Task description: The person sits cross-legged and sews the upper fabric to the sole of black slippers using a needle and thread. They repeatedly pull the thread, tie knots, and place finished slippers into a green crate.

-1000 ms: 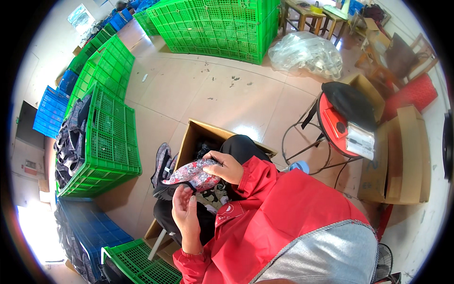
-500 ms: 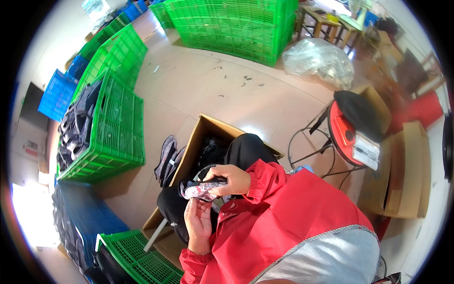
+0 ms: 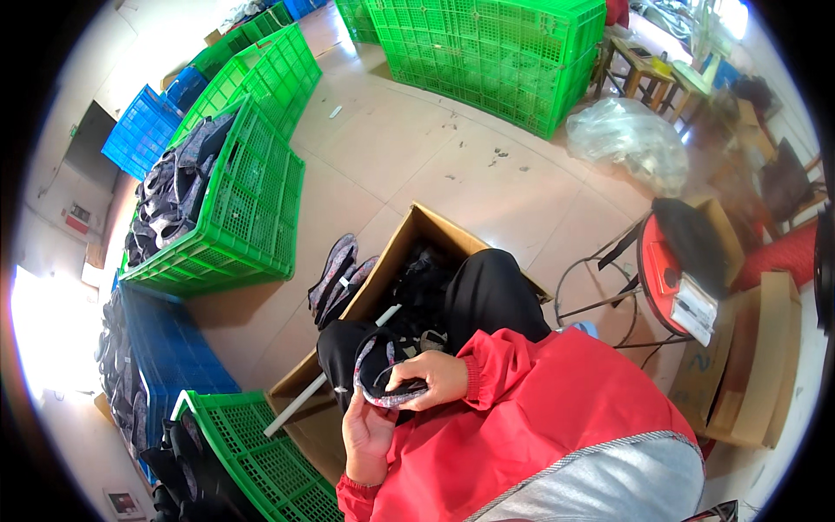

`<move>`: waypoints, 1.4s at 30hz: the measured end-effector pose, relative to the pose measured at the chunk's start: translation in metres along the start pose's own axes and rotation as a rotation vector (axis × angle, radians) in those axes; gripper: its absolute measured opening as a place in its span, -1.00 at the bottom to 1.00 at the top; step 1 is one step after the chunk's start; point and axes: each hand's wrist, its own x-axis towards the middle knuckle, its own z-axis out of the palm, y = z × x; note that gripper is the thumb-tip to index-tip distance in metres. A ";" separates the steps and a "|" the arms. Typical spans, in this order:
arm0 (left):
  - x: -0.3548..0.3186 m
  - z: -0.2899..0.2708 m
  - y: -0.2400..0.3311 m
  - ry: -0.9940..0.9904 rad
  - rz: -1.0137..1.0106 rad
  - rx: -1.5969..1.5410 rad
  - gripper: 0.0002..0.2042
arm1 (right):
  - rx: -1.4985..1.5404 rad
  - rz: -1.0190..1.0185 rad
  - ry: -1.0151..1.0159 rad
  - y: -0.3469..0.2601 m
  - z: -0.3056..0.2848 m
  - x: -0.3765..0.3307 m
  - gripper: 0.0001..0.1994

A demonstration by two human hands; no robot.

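Over my lap I hold a fabric shoe upper (image 3: 377,358) with a black inside and a grey-pink patterned edge. Its dark opening faces up toward me. My right hand (image 3: 437,380) grips it from the right, with the thumb reaching into the opening. Below it, the fingers of my left hand (image 3: 367,432) pinch the near patterned edge. An open cardboard box (image 3: 404,228) stands around my knees, with dark pieces (image 3: 424,278) inside. A white rod (image 3: 300,403) slants across the box. Beside its left wall, several patterned uppers (image 3: 335,277) are stacked on the floor.
At the left, a green crate (image 3: 258,204) is heaped with dark uppers; a blue crate (image 3: 170,348) and another green crate (image 3: 261,444) stand nearer. Tall green crates (image 3: 496,52) and a clear plastic bag (image 3: 626,143) are at the back. A red-topped stool (image 3: 658,261) and cardboard (image 3: 744,357) stand right.
The shoe upper has been turned, so its black opening now faces me instead of the patterned side. My right thumb has moved into the opening. The whole view has shifted a little.
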 end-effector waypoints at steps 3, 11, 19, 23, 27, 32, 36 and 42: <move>-0.006 -0.013 0.002 -0.011 -0.027 -0.028 -0.64 | -0.023 0.016 -0.047 -0.002 0.004 0.002 -0.69; -0.008 0.001 0.004 0.114 0.352 0.145 -0.96 | -0.042 0.158 -0.022 0.008 0.026 0.005 -0.71; 0.003 -0.013 -0.006 0.489 0.835 0.831 -0.82 | -0.109 0.320 0.125 0.015 0.037 0.017 -0.67; -0.009 0.009 -0.004 0.630 0.912 1.279 -0.79 | -0.194 0.334 0.193 0.024 0.044 0.022 -0.66; -0.010 0.011 -0.007 0.605 1.030 1.505 -0.82 | -0.291 0.343 0.190 0.021 0.050 0.039 -0.66; 0.001 0.017 0.009 0.593 1.110 1.594 -0.87 | -0.243 0.328 0.259 0.049 0.054 0.071 -0.70; 0.004 0.000 0.009 0.622 0.950 1.205 -0.87 | -0.134 0.375 0.235 0.063 0.049 0.086 -0.58; -0.003 -0.011 -0.012 0.394 0.691 0.460 -0.88 | 0.140 0.508 0.191 0.070 0.042 0.105 -0.65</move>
